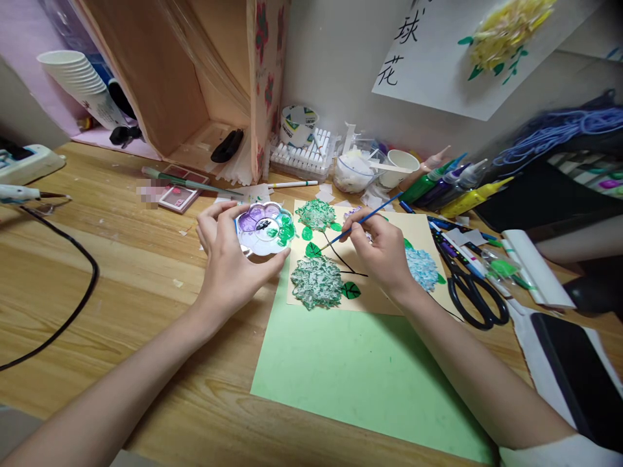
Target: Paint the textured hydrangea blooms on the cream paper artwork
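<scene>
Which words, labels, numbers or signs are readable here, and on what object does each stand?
"球": black, on the white paper sheet with the round yellow flower.
"花": below it, same sheet.
Character above "球": cut off.
White, green-patterned tape roll: lettering too small.
Stacked white paper cups: print too blurred.

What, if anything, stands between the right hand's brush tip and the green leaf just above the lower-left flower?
Nothing visible: the brush in the right hand has its tip at the leaf. The palette in the left hand sits left of the leaf, clear of the brush.
</scene>
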Demonstrator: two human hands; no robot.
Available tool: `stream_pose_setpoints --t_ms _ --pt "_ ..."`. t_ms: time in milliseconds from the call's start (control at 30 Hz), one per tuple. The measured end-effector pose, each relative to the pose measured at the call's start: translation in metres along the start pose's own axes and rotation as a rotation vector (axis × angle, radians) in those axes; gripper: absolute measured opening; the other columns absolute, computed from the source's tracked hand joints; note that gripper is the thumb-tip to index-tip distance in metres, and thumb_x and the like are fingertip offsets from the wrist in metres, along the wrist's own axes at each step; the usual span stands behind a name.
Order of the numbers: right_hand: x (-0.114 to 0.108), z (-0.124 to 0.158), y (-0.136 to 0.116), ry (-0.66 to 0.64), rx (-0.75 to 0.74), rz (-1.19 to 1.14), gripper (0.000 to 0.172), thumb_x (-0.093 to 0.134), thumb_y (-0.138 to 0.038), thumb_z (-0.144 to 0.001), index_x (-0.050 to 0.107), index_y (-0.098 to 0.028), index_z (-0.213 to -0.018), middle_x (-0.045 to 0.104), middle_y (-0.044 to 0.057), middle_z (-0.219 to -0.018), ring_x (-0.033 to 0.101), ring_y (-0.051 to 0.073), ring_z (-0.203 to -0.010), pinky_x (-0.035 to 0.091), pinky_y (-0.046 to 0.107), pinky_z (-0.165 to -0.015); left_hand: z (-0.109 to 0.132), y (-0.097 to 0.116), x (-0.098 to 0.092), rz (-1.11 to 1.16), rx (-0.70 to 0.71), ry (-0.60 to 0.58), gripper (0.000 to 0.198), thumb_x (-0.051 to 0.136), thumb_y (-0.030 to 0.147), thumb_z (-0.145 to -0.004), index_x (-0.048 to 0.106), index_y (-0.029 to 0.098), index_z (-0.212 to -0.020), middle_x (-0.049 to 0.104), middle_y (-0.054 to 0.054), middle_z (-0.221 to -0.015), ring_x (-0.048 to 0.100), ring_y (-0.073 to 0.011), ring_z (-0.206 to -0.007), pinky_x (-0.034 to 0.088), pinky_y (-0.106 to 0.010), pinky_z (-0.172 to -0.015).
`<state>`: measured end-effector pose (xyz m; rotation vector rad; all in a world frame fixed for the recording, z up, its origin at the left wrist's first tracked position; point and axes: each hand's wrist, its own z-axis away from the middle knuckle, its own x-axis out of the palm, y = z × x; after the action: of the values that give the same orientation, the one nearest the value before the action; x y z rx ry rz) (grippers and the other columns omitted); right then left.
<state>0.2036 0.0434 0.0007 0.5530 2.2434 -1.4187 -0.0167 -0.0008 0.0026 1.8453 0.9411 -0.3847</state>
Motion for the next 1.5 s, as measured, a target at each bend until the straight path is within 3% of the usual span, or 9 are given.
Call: stream_pose_setpoints --t_ms 500,767,1500 --pt "-0.002 -0.001 0.000 0.031 -0.055 0.065 0.016 0.045 -0.017 -0.083 0.056 -0.019 -0.072 0.062 0.003 -0.076 0.060 0.017 -0.067 0.043 0.031 -0.063 0.000 0.000 0.000 0.003 0.012 0.010 0.073 0.081 0.034 -0.055 0.043 0.023 -0.116 0.035 -0.009 -0.121 0.035 -0.0284 -0.126 0.031 -0.048 -0.109" --pt "-0.002 0.002 -0.003 0.054 -0.068 -0.010 0.017 0.045 -0.021 -0.087 0.057 -0.019 -0.076 0.060 0.002 -0.078 0.061 0.016 -0.069 0.045 0.031 -0.065 0.000 0.000 0.001 0.000 0.024 0.016 0.073 0.081 0.035 -0.055 0.043 0.022 -0.116 0.035 -0.009 -0.121 0.035 -0.0286 -0.125 0.031 -0.048 -0.109" --pt "0.000 0.004 -0.014 -0.028 -0.137 0.058 0.021 0.046 -0.018 -0.085 0.057 -0.020 -0.068 0.064 0.002 -0.074 0.058 0.015 -0.067 0.045 0.029 -0.060 0.000 0.000 0.000 0.004 0.008 0.003 0.073 0.082 0.033 -0.055 0.043 0.023 -0.116 0.035 -0.009 -0.122 0.034 -0.0274 -0.126 0.031 -0.047 -0.109"
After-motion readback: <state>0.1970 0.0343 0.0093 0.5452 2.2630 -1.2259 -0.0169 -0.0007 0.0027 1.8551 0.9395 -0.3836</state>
